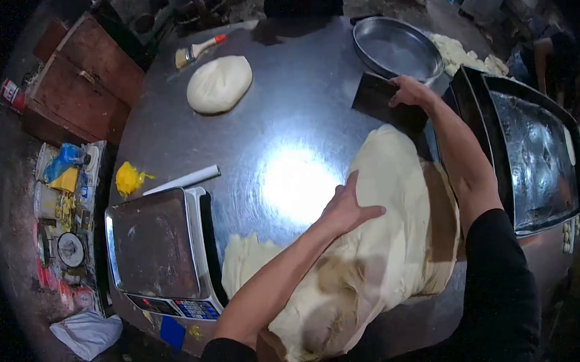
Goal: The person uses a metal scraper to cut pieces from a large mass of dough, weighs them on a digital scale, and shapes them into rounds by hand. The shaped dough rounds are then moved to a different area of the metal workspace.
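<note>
A large, soft mass of pale dough [393,188] sprawls across the near part of the metal table [254,137]. My left hand [348,210] lies on its left side, thumb and fingers spread. Beyond the dough's far end, my right hand [411,92] grips a dark, flat dough scraper [372,99] by its edge. The scraper is apart from the dough and close to a round metal pan [398,45]. A smooth round of dough [219,84] sits alone toward the back left.
A digital scale [151,246] stands at the left, near a white rod [184,180] and a crumpled yellow bag [129,179]. A brush [197,50] lies at the back. Black baking trays [540,146] are on the right, with more dough pieces [465,54] behind.
</note>
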`<state>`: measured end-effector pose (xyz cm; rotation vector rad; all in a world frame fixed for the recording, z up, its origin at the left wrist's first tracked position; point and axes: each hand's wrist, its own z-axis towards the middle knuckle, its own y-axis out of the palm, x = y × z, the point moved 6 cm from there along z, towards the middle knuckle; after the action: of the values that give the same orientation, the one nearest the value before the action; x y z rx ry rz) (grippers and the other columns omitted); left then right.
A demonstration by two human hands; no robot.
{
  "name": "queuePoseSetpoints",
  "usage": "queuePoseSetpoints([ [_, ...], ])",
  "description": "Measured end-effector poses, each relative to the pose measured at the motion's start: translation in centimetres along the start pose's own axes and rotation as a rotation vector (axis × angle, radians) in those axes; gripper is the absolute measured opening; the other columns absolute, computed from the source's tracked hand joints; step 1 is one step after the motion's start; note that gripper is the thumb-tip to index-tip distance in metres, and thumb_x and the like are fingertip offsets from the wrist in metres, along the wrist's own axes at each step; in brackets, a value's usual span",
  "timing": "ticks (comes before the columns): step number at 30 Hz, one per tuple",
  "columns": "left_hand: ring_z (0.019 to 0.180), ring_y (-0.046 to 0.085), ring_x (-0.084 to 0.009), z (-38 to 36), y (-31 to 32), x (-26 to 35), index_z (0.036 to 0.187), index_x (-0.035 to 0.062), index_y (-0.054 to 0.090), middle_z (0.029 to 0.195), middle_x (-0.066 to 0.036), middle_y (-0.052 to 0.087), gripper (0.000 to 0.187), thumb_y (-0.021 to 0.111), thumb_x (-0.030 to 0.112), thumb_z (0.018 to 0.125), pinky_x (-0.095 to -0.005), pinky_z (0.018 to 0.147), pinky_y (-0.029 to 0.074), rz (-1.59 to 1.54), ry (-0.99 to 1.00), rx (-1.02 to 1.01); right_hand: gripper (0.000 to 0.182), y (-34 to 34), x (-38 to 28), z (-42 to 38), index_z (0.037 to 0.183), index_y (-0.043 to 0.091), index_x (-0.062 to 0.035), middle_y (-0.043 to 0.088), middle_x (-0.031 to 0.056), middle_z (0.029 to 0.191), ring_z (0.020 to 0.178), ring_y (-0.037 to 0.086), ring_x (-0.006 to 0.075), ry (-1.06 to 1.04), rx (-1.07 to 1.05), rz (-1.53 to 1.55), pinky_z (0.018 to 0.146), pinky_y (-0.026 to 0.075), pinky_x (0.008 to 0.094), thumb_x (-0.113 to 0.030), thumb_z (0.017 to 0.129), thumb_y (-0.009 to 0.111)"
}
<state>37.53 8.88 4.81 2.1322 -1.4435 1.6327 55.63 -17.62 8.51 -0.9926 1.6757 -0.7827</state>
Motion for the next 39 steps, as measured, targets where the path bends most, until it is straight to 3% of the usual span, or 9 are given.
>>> queuePoseSetpoints([
  [12, 0.100, 0.054, -0.0368, -16.5, 4.1, 3.5, 0.121, 0.0110, 0.049, 0.106, -0.018, 0.053, 0.049, 0.064, 0.025, 0.077, -0.0437, 0.084, 0.046, 0.279, 0.342, -0.101, 0.036, 20.0, -5.7, -18.1, 0.103, 0.065, -0.0086, 0.064, 0.0174, 0.102, 0.097, 0.060, 0.0355, -0.411, -0.454, -0.066, 0.083, 0.047, 0.0421, -0.033, 0.078, 0.058],
  [19, 0.089, 0.055, -0.0366, -31.3, 12.0, 1.4, 0.114, 0.0115, 0.051, 0.090, -0.015, 0.049, 0.039, 0.064, 0.026, 0.079, -0.0472, 0.075, 0.046, 0.519, 0.435, -0.162, 0.017, 15.8, -10.0, -38.0, 0.092, 0.059, -0.0100, 0.064, 0.0130, 0.080, 0.081, 0.063, 0.0330, -0.322, -0.061, -0.219, 0.068, 0.048, 0.0458, -0.015, 0.076, 0.055],
  [22, 0.103, 0.054, -0.0388, -34.6, 14.4, 0.5, 0.124, 0.0139, 0.050, 0.106, -0.019, 0.053, 0.045, 0.063, 0.029, 0.083, -0.0460, 0.087, 0.046, 0.617, 0.552, -0.182, 0.013, 15.8, -10.0, -44.3, 0.085, 0.055, -0.0088, 0.060, 0.0109, 0.075, 0.075, 0.061, 0.0321, -0.411, 0.226, -0.152, 0.065, 0.047, 0.0452, -0.008, 0.072, 0.055],
  [25, 0.129, 0.038, -0.0369, -36.4, 12.7, 0.9, 0.141, 0.0145, 0.036, 0.139, -0.025, 0.038, 0.059, 0.059, 0.032, 0.090, -0.0417, 0.110, 0.027, 0.270, 0.508, -0.345, 0.015, 15.3, -8.6, -45.0, 0.084, 0.055, -0.0092, 0.059, 0.0099, 0.074, 0.073, 0.060, 0.0316, -0.403, 0.196, -0.080, 0.064, 0.047, 0.0438, -0.006, 0.069, 0.057],
  [27, 0.126, 0.041, -0.0379, -36.8, 6.1, 0.6, 0.139, 0.0086, 0.037, 0.135, -0.026, 0.041, 0.061, 0.062, 0.030, 0.087, -0.0421, 0.109, 0.030, 0.105, 0.424, -0.032, 0.024, 13.5, -8.0, -42.9, 0.093, 0.061, -0.0094, 0.064, 0.0105, 0.086, 0.082, 0.063, 0.0303, -0.230, 0.164, 0.220, 0.074, 0.050, 0.0387, -0.003, 0.069, 0.062],
  [30, 0.125, 0.042, -0.0363, -34.6, -3.0, -2.1, 0.135, -0.0019, 0.038, 0.134, -0.027, 0.043, 0.064, 0.064, 0.024, 0.084, -0.0421, 0.106, 0.032, 0.011, 0.188, 0.509, 0.039, 6.6, -8.2, -37.1, 0.117, 0.054, 0.0015, 0.066, 0.0142, 0.098, 0.086, 0.063, 0.0192, -0.198, 0.566, 0.972, 0.079, 0.050, 0.0311, -0.010, 0.081, 0.063],
  [32, 0.129, 0.036, -0.0372, -29.2, -4.8, -7.2, 0.135, -0.0010, 0.039, 0.138, -0.025, 0.039, 0.070, 0.067, 0.033, 0.081, -0.0434, 0.105, 0.033, 0.207, 0.014, 0.630, 0.039, 4.1, -10.5, -30.7, 0.114, 0.056, 0.0018, 0.066, 0.0139, 0.097, 0.085, 0.063, 0.0210, -0.183, 0.492, 0.720, 0.078, 0.049, 0.0330, -0.013, 0.079, 0.064],
  [34, 0.132, 0.030, -0.0395, -25.7, -4.7, -10.2, 0.135, 0.0016, 0.040, 0.143, -0.025, 0.032, 0.077, 0.067, 0.043, 0.077, -0.0445, 0.103, 0.034, 0.430, -0.166, 0.657, 0.037, 4.9, -12.9, -22.6, 0.107, 0.061, 0.0007, 0.065, 0.0225, 0.096, 0.092, 0.064, 0.0353, -0.104, 0.434, 0.303, 0.079, 0.048, 0.0399, -0.017, 0.074, 0.067],
  [39, 0.126, 0.036, -0.0402, -24.9, -5.1, -11.0, 0.132, 0.0073, 0.045, 0.138, -0.022, 0.037, 0.073, 0.067, 0.045, 0.073, -0.0469, 0.098, 0.038, 0.276, -0.284, 0.553, 0.043, 12.4, -18.6, -7.2, 0.103, 0.064, 0.0006, 0.065, 0.0233, 0.097, 0.093, 0.063, 0.0362, -0.062, 0.189, -0.072, 0.082, 0.049, 0.0433, -0.025, 0.070, 0.071],
])
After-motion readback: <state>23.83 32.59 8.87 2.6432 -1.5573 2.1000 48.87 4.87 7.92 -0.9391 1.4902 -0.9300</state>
